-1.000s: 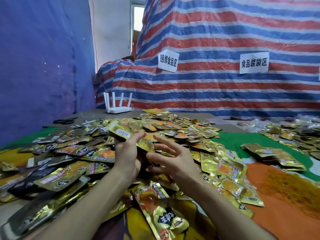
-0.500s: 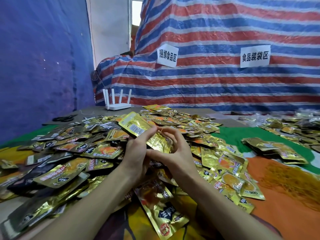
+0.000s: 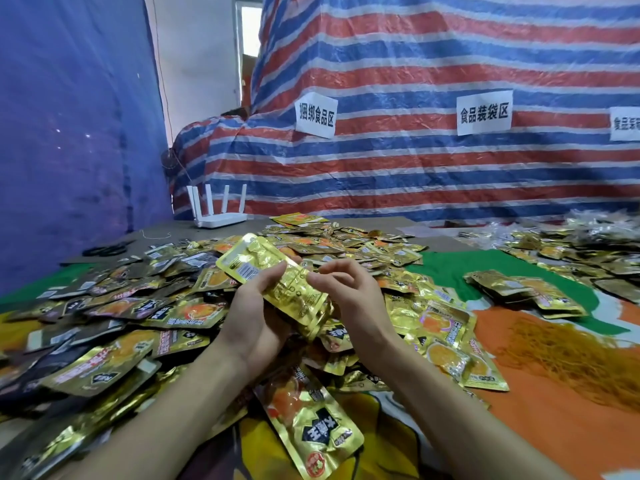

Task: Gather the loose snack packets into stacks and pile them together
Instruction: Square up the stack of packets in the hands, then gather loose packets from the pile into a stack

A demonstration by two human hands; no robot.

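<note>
A big heap of loose gold and orange snack packets (image 3: 145, 306) covers the table's left and middle. My left hand (image 3: 254, 313) grips a small stack of gold packets (image 3: 273, 277), held tilted above the heap with their plain backs up. My right hand (image 3: 346, 296) is at the stack's right edge, fingers curled and fingertips touching it. One packet (image 3: 311, 427) lies face up near the front edge between my forearms. A short row of gathered packets (image 3: 519, 292) lies to the right on the green and orange cloth.
A white router (image 3: 218, 216) with several antennas stands at the table's back left, with black scissors (image 3: 104, 250) nearby. A mound of orange rubber bands (image 3: 568, 355) lies at the right. More packets (image 3: 571, 251) spread at the far right. A striped tarp wall (image 3: 415, 168) with paper signs stands behind.
My left hand has raised the packets off the heap and turned them more upright. My right hand has come up against their right edge. The camera has tilted up slightly.
</note>
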